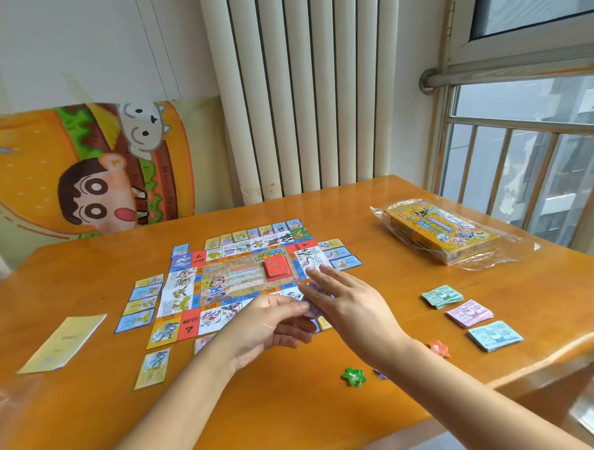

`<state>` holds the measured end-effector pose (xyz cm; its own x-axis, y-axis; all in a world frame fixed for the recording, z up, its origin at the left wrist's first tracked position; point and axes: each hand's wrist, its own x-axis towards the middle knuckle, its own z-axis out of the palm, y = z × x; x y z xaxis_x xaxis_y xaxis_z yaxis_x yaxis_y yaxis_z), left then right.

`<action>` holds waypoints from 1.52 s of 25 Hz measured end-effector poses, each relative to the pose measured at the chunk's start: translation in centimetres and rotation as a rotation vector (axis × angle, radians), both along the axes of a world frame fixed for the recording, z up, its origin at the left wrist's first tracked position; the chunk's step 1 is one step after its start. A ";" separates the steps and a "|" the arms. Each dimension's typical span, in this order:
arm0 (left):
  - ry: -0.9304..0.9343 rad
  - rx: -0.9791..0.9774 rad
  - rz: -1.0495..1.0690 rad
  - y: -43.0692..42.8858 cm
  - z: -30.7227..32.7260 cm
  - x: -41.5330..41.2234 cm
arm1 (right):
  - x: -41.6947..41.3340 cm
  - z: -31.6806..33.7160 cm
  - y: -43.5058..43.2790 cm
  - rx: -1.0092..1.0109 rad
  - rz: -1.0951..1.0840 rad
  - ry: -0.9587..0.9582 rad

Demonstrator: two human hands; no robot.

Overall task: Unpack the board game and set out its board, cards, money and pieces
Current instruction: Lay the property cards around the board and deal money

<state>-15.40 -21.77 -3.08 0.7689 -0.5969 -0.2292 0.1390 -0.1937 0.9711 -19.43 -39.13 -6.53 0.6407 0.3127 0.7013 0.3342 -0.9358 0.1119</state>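
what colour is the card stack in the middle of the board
The card stack is red; head view.

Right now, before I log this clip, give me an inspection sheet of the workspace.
Surface: orange wooden table, glossy.
Job's things: board laid flat, red card stack on it, small cards around its edges; green money stack, pink money stack and blue money stack at right; green star piece and orange star piece near the front.
Clutter: yellow booklet at left; game box in clear wrap, far right.
Hands: left hand pinches a blurred purplish item; right hand over the board, fingers straight.
Cables: nothing seen.
Surroundings: radiator, barred window, cartoon-print fabric.
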 end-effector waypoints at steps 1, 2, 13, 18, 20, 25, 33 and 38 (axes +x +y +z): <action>-0.021 0.018 0.006 0.6 -0.2 -0.2 | -0.1 0.1 0.6 0.034 0.010 0.057; -0.065 0.046 0.007 1.2 -0.4 -0.3 | -0.3 0.4 1.1 0.129 0.008 0.163; -0.299 0.153 0.011 6.4 -2.1 -0.3 | -1.2 1.9 5.6 0.932 0.024 0.539; 0.055 -0.063 -0.113 7.5 -2.8 -0.1 | -1.3 1.4 7.9 1.175 0.125 0.635; 0.012 -0.006 -0.162 8.0 -3.0 -0.1 | -1.3 1.2 8.4 1.142 0.095 0.658; -0.146 0.117 -0.128 8.0 -3.4 -0.3 | -1.2 1.2 8.3 1.044 -0.027 0.689; -0.144 0.086 0.010 8.6 -3.1 0.1 | -0.8 1.1 7.1 0.957 -0.094 0.776; -0.092 -0.031 0.313 10.2 -2.5 1.7 | -0.1 -0.4 7.1 0.767 -0.221 0.822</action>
<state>-13.72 -11.62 -5.61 0.9329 -0.3339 -0.1353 0.0981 -0.1258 0.9872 -19.50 -32.00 -6.91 0.9812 -0.1932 0.0024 -0.1383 -0.7109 -0.6896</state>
